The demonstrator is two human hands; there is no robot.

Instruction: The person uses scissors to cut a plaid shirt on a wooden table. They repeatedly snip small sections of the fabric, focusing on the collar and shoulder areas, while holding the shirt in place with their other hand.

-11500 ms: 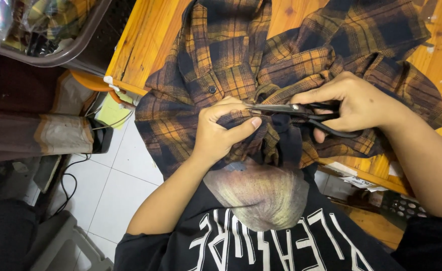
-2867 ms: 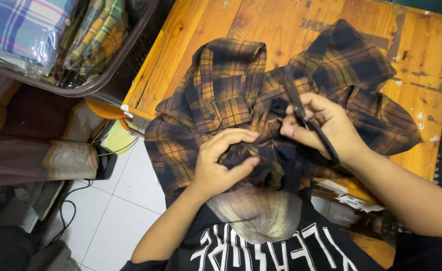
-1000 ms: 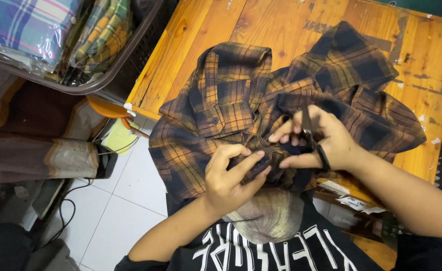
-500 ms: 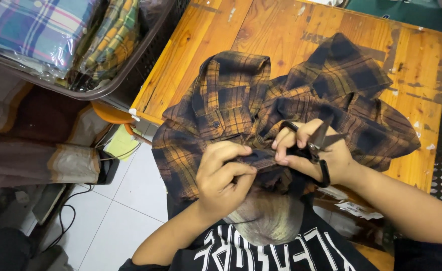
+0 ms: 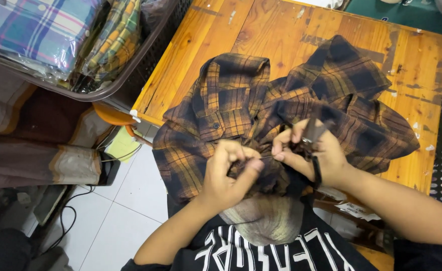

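Plaid shirt [image 5: 241, 105] bunched at near counter [image 5: 291, 35] edge. Left hand [image 5: 228, 173] pinching shirt fabric; right hand [image 5: 306, 153] pinching thread, apparently gripping scissors [image 5: 312, 131]. Risk: blades nicking cloth near fingers.

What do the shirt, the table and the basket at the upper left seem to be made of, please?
Shirt: soft woven cloth, probably cotton flannel; matte orange and dark plaid, folds easily.
Table: wood planks with visible grain and knots, glossy orange varnish, scuffed with pale flecks.
Basket: looks like moulded plastic, dark brown, with a lattice wall.
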